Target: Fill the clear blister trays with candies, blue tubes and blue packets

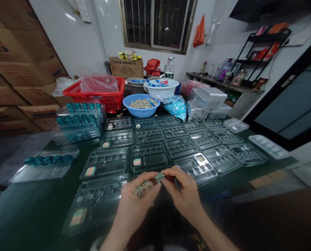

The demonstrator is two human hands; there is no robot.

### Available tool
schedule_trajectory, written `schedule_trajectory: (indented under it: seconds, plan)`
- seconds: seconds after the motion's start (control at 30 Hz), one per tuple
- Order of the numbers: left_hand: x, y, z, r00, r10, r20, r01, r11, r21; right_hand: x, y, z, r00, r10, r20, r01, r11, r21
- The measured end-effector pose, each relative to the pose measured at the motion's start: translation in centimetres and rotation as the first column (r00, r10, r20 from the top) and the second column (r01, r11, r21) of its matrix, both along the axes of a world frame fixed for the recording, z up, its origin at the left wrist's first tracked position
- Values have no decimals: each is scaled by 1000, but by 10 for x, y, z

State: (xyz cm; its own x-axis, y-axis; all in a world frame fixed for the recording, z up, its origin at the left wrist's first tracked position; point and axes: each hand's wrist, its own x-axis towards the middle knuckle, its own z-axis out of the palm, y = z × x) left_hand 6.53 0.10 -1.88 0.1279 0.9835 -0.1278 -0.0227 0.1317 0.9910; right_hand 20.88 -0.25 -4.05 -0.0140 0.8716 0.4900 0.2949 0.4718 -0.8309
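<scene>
On our dark green table [21, 212], clear plastic compartment trays [150, 153] lie in rows. Our left hand [131, 200], cupping small pastel pieces [144, 187], and right hand [184, 192] clamp their grips on a fanned pale-green stack [160, 177]. We seem to be aligning it; the next move calls for even pressure.

Glossy clear plastic trays [155, 157], matt cardboard boxes [16, 78]

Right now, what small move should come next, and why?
Probably square up the green pieces between the left hand and right hand: they look slightly fanned, whereas the striped stack in a nearby tray looks neat.
</scene>
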Motion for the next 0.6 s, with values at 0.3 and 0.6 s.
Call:
schedule_trajectory:
  seconds: [0.3,0.6]
  plan:
    - [0,7,0,916,4,400,64,986,-156,23,9,16,993,108,-37,-114,964,-239]
    - [-1,11,-6,918,-49,394,115,983,-145,22,12,38,943,320,90,-285,917,-279]
